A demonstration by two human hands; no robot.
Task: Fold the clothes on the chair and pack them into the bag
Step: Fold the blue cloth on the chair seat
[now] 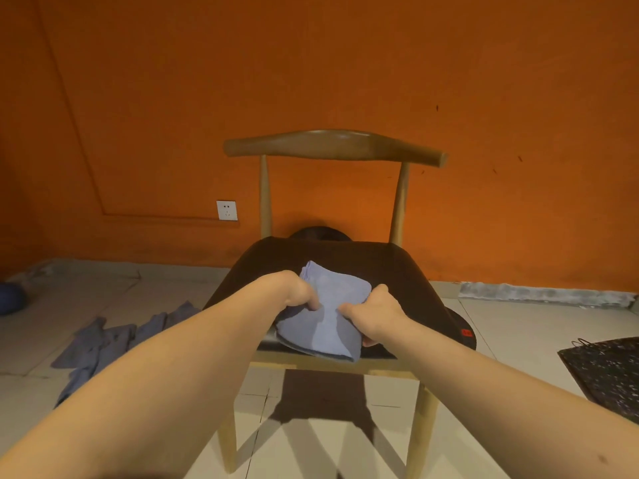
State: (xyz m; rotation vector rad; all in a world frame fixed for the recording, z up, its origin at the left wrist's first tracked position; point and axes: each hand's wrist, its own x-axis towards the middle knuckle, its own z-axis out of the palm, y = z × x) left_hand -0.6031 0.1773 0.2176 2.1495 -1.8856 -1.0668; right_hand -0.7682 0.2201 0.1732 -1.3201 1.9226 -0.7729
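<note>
1. Folding looks nearly done: the left hand [300,294] and right hand [375,316] both pinch the folded blue cloth [333,305], which lies mid-seat on the chair [335,146].
2. The next move is probably to lift it without unfolding it, though no bag is clearly identifiable.

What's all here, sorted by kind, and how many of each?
2 hands: left hand, right hand, both gripping the cloth
1 folded blue cloth
1 heap of grey-blue clothes on the floor
1 chair
1 black pad on its seat
1 wall socket
1 speckled mat
Total: 8
</note>
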